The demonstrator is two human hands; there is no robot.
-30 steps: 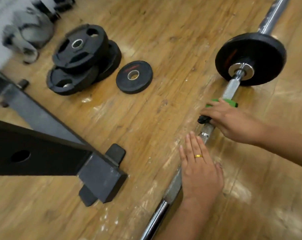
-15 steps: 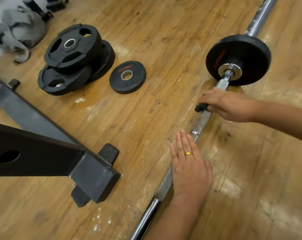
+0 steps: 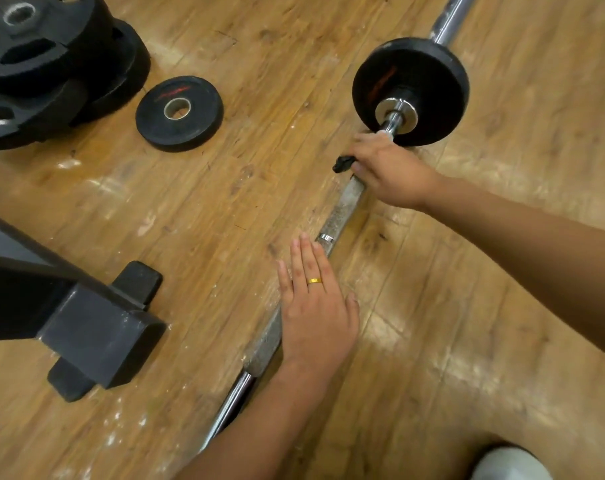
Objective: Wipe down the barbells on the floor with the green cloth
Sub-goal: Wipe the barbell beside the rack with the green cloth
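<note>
Since a second ago the right hand (image 3: 389,168) has slid up the barbell (image 3: 342,209) until it sits just short of the loaded plate (image 3: 429,71), and the green edge that then showed is now covered. Nearest, a pale rounded shape (image 3: 509,462) is cut off by the bottom right corner and too blurred to name. The barbell lies on the wooden floor (image 3: 502,271), running from bottom centre up to the top right, where its sleeve leaves the frame. The left hand (image 3: 316,313), wearing a gold ring (image 3: 314,280), presses flat on the shaft with fingers straight and together, holding nothing and hiding the bar beneath its palm. Farther along, the right hand's fingers curl down over the bar. The green cloth is out of sight, perhaps under that palm, and only a small dark scrap (image 3: 342,164) pokes out on the left of the knuckles. At the left a black steel foot (image 3: 96,334) of some frame is cut by the edge. Beyond it a small loose plate (image 3: 180,114) lies flat, and a stack of larger plates (image 3: 51,64) is cropped at the top left corner.
</note>
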